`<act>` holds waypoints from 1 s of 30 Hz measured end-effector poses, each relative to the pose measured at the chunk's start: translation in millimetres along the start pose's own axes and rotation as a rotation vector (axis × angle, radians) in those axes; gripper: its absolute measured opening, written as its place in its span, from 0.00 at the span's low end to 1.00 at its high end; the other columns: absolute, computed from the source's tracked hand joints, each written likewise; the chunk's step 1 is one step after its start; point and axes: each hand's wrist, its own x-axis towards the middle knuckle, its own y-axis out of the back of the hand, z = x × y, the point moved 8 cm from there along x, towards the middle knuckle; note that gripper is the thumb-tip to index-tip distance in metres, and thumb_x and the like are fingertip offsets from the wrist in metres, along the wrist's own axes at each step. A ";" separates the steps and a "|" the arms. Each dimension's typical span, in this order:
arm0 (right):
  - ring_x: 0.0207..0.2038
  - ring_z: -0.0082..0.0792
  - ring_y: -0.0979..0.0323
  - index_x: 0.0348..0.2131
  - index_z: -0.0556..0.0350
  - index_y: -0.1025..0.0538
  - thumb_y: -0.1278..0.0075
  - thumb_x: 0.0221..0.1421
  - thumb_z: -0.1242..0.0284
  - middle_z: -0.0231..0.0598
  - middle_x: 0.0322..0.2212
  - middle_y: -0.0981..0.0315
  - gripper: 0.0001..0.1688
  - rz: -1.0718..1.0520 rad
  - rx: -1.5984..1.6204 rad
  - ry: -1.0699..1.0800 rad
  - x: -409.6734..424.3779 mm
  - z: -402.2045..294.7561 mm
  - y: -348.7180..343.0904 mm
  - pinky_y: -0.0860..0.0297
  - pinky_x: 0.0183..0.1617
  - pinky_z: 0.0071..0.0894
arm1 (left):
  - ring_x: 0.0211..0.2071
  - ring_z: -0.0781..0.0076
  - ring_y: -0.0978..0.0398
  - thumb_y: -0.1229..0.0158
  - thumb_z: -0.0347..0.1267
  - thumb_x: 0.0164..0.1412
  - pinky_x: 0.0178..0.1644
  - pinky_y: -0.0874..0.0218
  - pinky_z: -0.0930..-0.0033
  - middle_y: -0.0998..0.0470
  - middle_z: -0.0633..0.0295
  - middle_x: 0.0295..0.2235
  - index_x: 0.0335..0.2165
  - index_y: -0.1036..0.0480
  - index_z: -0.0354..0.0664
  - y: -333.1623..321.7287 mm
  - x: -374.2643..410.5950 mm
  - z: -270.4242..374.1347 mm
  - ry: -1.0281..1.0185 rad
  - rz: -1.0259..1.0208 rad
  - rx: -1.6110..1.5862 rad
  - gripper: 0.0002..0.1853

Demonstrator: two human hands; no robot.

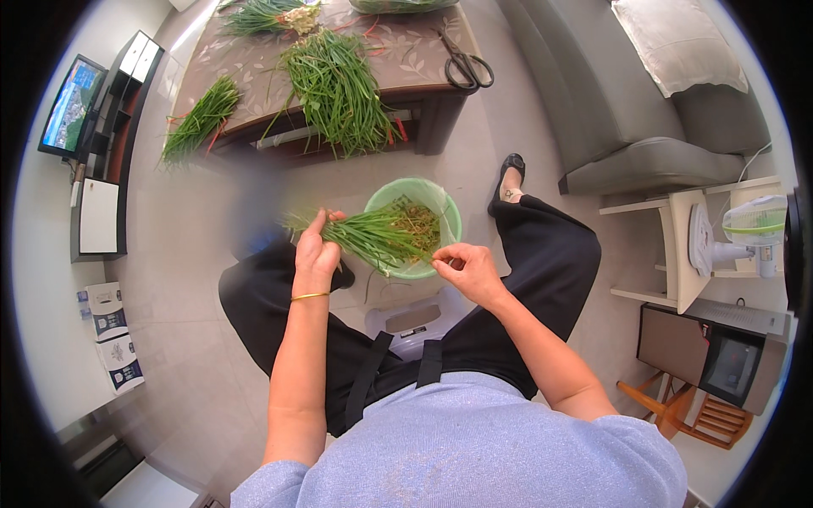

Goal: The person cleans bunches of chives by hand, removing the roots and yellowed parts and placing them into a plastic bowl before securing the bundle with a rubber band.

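Note:
My left hand (319, 246), with a gold bangle at the wrist, grips a bunch of green chives (375, 236) that lies sideways over a green plastic bin (456, 213). The bin has a clear liner and holds yellowish plant scraps (424, 232). At the root-side or tip end of the bunch, my right hand (469, 270) pinches thumb and forefinger on a thin strand. A large loose heap of chives (336, 89) hangs over the table's front edge, and a smaller bundle with red ties (202, 120) lies to its left.
The low table (267, 82) with a patterned cloth also bears black-handled scissors (467, 66), another bundle with pale ends (273, 16) and a bagged bunch (403, 5). A white plastic stool (413, 320) stands between my legs. A grey sofa (571, 95) is at right.

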 end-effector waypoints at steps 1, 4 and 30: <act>0.23 0.24 0.26 0.34 0.61 0.18 0.42 0.51 0.72 0.39 0.26 0.20 0.11 0.015 -0.002 0.006 0.8 2.7 -0.3 0.30 0.30 0.25 | 0.37 0.60 0.29 0.47 0.27 0.66 0.48 0.33 0.58 0.29 0.55 0.34 0.37 0.33 0.33 -2.1 -1.6 0.0 -0.005 0.001 0.018 0.06; 0.22 0.23 0.28 0.32 0.61 0.18 0.43 0.50 0.73 0.39 0.24 0.21 0.10 0.038 0.012 0.031 1.6 -0.2 0.0 0.30 0.30 0.24 | 0.37 0.60 0.29 0.47 0.27 0.67 0.49 0.33 0.58 0.29 0.54 0.35 0.38 0.33 0.33 -5.0 -7.3 3.4 -0.050 0.044 0.127 0.06; 0.20 0.21 0.33 0.31 0.58 0.20 0.45 0.52 0.77 0.36 0.26 0.25 0.05 0.183 0.062 0.100 0.2 -26.6 13.0 0.35 0.26 0.23 | 0.39 0.64 0.30 0.49 0.27 0.67 0.54 0.39 0.60 0.31 0.56 0.36 0.44 0.35 0.31 -13.4 -6.0 7.2 -0.046 -0.113 0.046 0.10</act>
